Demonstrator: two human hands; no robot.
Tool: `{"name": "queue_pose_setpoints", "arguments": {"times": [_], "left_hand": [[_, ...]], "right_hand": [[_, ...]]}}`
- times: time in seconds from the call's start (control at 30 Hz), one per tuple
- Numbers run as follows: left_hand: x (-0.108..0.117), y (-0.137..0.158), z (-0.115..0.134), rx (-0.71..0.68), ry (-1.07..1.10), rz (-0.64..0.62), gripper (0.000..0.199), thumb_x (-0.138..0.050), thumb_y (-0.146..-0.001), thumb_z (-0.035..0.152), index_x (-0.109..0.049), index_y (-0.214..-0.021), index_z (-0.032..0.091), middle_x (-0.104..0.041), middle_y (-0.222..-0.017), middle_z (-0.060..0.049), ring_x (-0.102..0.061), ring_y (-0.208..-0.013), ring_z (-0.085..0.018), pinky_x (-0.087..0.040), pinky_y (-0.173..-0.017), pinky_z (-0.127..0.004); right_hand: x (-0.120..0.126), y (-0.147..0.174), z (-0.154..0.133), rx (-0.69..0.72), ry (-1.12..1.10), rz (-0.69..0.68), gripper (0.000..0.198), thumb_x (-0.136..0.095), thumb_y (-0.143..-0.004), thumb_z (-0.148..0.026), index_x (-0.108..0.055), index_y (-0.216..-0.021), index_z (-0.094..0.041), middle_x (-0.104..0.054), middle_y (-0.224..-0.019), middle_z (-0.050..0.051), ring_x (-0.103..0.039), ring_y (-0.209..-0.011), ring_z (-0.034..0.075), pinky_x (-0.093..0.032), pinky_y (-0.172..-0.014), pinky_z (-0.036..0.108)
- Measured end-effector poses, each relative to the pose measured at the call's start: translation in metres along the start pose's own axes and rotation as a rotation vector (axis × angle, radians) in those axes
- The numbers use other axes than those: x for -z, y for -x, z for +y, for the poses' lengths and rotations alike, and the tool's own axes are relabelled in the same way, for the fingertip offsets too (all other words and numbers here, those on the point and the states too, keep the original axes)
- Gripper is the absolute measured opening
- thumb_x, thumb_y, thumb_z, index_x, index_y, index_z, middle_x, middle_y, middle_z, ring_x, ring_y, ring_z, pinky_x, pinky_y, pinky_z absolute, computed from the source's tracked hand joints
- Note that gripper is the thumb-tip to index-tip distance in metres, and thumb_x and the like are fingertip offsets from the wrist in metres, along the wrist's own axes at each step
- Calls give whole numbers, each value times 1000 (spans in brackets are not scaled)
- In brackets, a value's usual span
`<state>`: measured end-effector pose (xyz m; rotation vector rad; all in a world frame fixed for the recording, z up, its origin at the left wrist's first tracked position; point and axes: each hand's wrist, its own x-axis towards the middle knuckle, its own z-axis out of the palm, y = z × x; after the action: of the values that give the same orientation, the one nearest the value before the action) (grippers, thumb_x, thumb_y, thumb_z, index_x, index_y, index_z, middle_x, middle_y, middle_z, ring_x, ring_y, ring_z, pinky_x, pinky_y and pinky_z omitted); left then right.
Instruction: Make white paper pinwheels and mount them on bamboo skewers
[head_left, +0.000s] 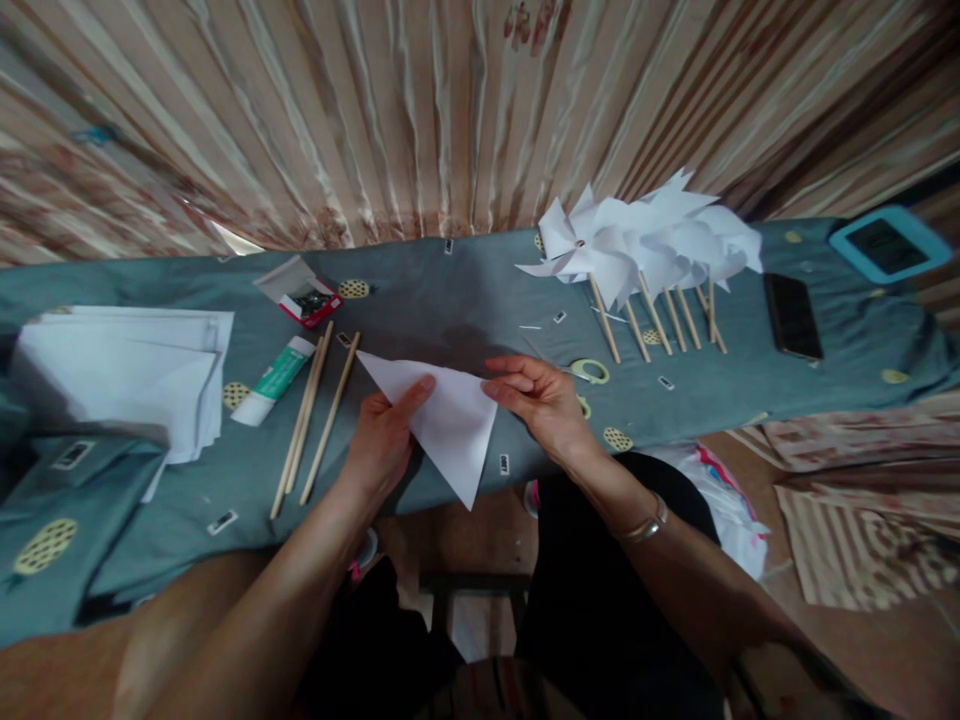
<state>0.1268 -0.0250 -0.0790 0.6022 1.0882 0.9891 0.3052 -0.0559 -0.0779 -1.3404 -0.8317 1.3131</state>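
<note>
A sheet of white paper [457, 425], folded into a triangle with one corner pointing down toward me, is held over the table's front edge. My left hand [386, 435] grips its left part, thumb on top and the other fingers underneath. At the upper right corner, my right hand [544, 400] pinches the paper between thumb and fingers. Just beyond the right hand lie scissors [590, 372] with pale green handles, partly hidden by that hand. Several wooden sticks [330, 420] rest left of my left hand.
Stacked white paper [120, 370] lies at the left, near a glue stick [274, 380] and an open red box [307, 300] of small dark items. Several paper pinwheels [645, 245] on sticks lie at the back right, beside a phone [793, 315] and a blue-framed tablet [889, 245].
</note>
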Motion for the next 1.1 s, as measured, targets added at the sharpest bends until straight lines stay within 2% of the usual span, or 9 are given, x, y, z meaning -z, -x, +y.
{"name": "queue_pose_setpoints", "arguments": {"times": [0.2,0.3,0.4,0.53,0.6,0.73,0.8,0.97,1.1], "left_hand": [[-3,3,0,8,11,-19,29,-90,-56,29,-74,-75,15,-75,-75,-3,-66,-66,-16,-53,-65,-28],[-4,4,2,0,23,6,28,-91,-53,26,-75,-74,15,-76,-78,-3,-66,-67,-14,-53,-66,-25],[-2,3,6,-9,42,27,28,-91,-51,24,-75,-72,16,-76,-76,-2,-66,-67,-14,-53,-65,-24],[2,2,10,-7,8,22,28,-90,-53,24,-75,-74,16,-77,-77,-2,-67,-66,-15,-53,-63,-24],[3,2,12,-8,-25,13,26,-89,-55,24,-75,-75,15,-76,-75,-3,-67,-64,-16,-53,-61,-25],[2,6,13,6,-49,-16,25,-89,-55,24,-74,-73,15,-76,-73,-3,-67,-60,-16,-52,-57,-24],[1,9,13,29,-48,-45,27,-90,-53,26,-74,-72,15,-76,-72,-3,-67,-59,-16,-52,-55,-24],[1,11,11,76,-69,-138,29,-91,-53,29,-74,-70,14,-75,-67,-5,-67,-56,-18,-52,-52,-25],[2,9,12,81,-78,-136,28,-90,-55,33,-74,-70,15,-74,-65,-5,-68,-56,-18,-53,-53,-25]], "right_hand": [[-1,-3,6,31,13,-6,37,-88,-63,-45,-75,-92,-26,-79,-79,-3,-72,-72,15,-60,-77,32],[3,-6,3,125,114,-3,33,-79,-75,-48,-75,-97,-24,-80,-84,0,-73,-74,16,-59,-76,32],[21,-8,-7,290,393,77,27,-66,-88,-46,-76,-99,-23,-80,-91,4,-75,-81,19,-59,-81,35],[59,-2,-25,474,975,193,22,-61,-92,-32,-78,-99,-21,-79,-105,9,-73,-99,26,-55,-92,40],[77,4,-30,464,1219,210,22,-63,-91,-30,-77,-102,-19,-78,-107,12,-72,-102,29,-55,-93,43],[98,17,-29,374,1482,81,34,-70,-87,-31,-72,-117,-15,-75,-116,14,-70,-106,33,-55,-93,45],[100,19,-27,350,1539,44,36,-67,-89,-28,-69,-122,-14,-74,-120,14,-69,-108,32,-54,-93,43],[94,21,-25,333,1635,72,43,-62,-90,-25,-62,-132,-13,-73,-118,17,-70,-104,32,-54,-89,41],[89,23,-26,314,1599,75,36,-60,-90,-21,-67,-124,-12,-76,-109,16,-72,-98,31,-55,-84,39]]}}
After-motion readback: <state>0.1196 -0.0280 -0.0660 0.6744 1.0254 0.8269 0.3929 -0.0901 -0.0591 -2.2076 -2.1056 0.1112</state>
